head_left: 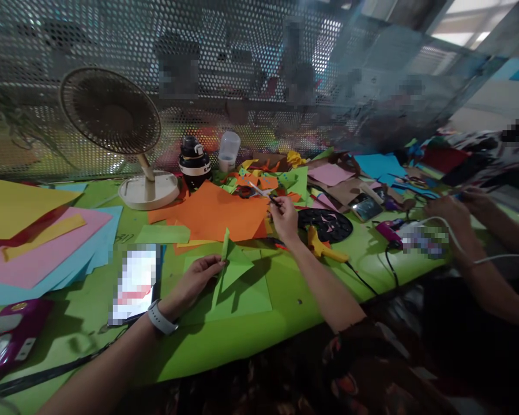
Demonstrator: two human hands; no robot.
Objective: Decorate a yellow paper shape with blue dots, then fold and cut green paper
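My left hand [196, 282] pinches a folded green paper piece [232, 266] and holds it just above a flat green sheet [246, 297] on the green table. My right hand [284, 218] is farther out, closed round the handles of small scissors [259, 192] whose blades point left over an orange sheet [218, 213]. A white watch sits on my left wrist.
A phone [135, 281] lies left of my left hand. A desk fan [112, 121], a black bottle [194, 162] and a plastic cup [229, 150] stand at the back. Coloured paper stacks [38, 248] lie left. A yellow glue gun [322, 245] lies right. Another person's hands [452, 210] work at right.
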